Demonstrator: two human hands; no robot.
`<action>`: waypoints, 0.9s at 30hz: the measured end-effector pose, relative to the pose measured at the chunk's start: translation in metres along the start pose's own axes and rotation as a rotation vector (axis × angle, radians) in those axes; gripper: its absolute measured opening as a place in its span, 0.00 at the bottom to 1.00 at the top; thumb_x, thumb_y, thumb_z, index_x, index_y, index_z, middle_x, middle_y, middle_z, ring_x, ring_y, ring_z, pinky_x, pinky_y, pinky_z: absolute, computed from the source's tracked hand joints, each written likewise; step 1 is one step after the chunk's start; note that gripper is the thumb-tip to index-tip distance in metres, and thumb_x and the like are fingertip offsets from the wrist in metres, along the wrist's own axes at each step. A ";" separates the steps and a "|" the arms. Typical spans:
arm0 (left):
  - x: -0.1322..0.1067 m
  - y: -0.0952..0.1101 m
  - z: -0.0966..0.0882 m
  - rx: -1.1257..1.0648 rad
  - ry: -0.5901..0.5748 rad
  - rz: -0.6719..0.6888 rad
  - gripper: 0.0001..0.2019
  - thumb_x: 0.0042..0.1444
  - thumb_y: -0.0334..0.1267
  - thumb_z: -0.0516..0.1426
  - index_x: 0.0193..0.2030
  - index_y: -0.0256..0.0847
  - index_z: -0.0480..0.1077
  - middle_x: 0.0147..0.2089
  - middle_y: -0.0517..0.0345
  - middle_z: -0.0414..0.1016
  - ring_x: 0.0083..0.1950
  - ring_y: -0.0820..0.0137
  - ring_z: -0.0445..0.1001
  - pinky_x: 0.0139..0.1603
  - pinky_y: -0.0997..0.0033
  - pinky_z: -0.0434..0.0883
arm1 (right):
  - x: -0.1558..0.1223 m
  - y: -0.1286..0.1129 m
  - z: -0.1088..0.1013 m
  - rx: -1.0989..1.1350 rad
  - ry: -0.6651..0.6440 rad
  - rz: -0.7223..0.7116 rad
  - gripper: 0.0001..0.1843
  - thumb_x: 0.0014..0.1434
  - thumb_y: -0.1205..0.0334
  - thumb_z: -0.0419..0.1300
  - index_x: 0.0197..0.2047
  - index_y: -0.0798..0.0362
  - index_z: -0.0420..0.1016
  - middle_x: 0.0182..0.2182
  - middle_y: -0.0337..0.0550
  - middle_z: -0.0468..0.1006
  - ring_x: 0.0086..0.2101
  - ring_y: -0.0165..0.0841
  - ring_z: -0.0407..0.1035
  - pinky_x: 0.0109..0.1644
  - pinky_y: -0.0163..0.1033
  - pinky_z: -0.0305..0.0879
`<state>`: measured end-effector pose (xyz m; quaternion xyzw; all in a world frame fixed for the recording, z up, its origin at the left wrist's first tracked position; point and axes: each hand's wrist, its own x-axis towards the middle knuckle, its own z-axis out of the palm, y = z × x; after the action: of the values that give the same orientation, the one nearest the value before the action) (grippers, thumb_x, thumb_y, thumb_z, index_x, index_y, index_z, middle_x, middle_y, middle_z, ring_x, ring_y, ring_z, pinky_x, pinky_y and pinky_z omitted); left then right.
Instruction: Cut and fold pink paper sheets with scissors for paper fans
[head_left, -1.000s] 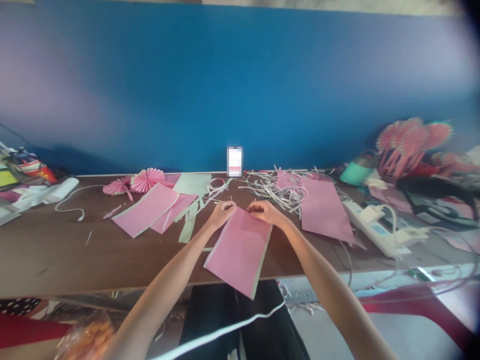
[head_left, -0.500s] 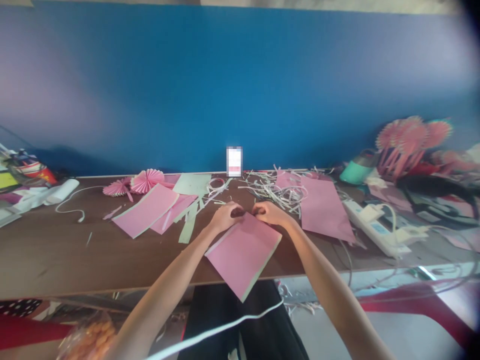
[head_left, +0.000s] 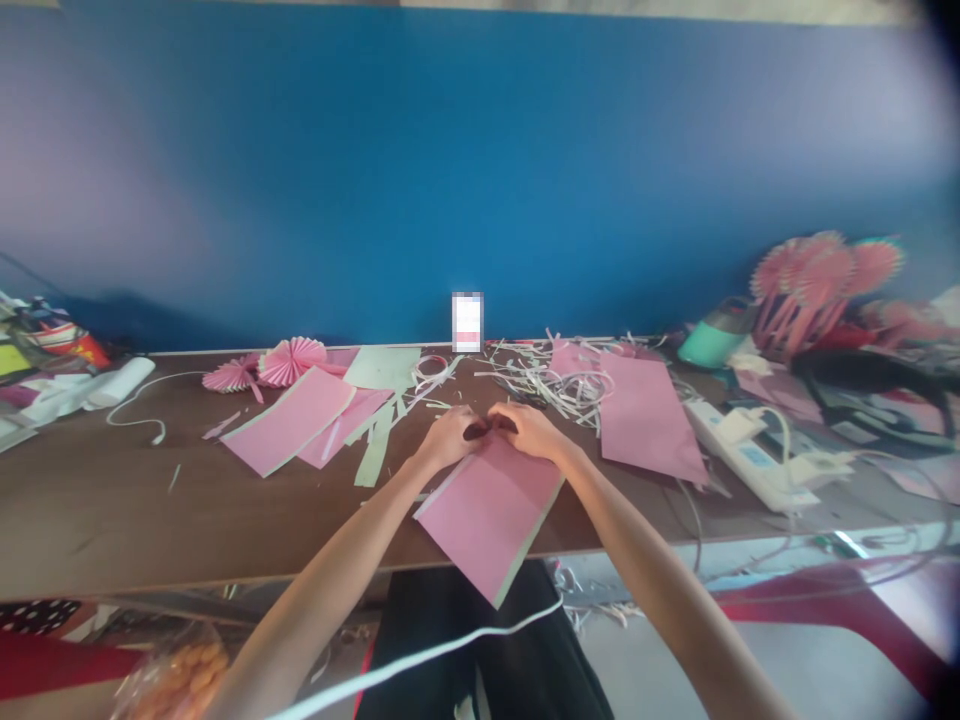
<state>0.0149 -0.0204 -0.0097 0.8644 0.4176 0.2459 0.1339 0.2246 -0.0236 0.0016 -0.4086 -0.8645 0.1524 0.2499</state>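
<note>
A pink sheet of paper with pale edge strips lies turned cornerwise, its near corner jutting past the table's front edge. At its far corner my left hand pinches the paper with curled fingers. My right hand grips the same corner from the other side, fingers bent inward and close to the left ones. The fingertips and the bit of paper between them are partly hidden. More pink sheets lie to the left, and a larger pink sheet lies to the right.
Pale paper strips are heaped behind my hands. Pink folded paper rosettes lie at the back left, others at the back right. A power strip, a headset and a green container occupy the right. A white cable crosses my lap.
My right hand has moved left, closer to my left hand. The pink sheet has shifted slightly to the right at its near corner.
</note>
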 end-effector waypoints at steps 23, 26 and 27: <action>-0.001 -0.001 0.004 0.070 -0.035 0.060 0.09 0.56 0.42 0.56 0.40 0.48 0.76 0.45 0.57 0.73 0.47 0.67 0.71 0.45 0.72 0.68 | 0.001 0.000 0.007 -0.105 -0.001 -0.019 0.18 0.60 0.68 0.55 0.54 0.48 0.68 0.45 0.45 0.76 0.43 0.36 0.71 0.45 0.38 0.63; -0.001 0.000 0.002 0.068 -0.048 0.060 0.10 0.57 0.42 0.55 0.41 0.48 0.76 0.45 0.57 0.73 0.47 0.68 0.71 0.45 0.72 0.68 | 0.001 -0.002 0.006 -0.080 -0.004 -0.033 0.18 0.61 0.69 0.54 0.54 0.49 0.68 0.46 0.45 0.76 0.45 0.36 0.70 0.47 0.39 0.63; -0.001 0.001 0.001 0.068 -0.055 0.059 0.10 0.57 0.43 0.54 0.41 0.47 0.76 0.44 0.56 0.73 0.47 0.67 0.71 0.45 0.72 0.68 | 0.001 -0.002 0.006 -0.072 -0.005 -0.037 0.18 0.61 0.69 0.53 0.54 0.49 0.68 0.47 0.45 0.75 0.45 0.36 0.69 0.47 0.39 0.63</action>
<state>0.0154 -0.0221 -0.0104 0.8868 0.3963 0.2117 0.1086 0.2195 -0.0246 -0.0019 -0.4011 -0.8774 0.1174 0.2356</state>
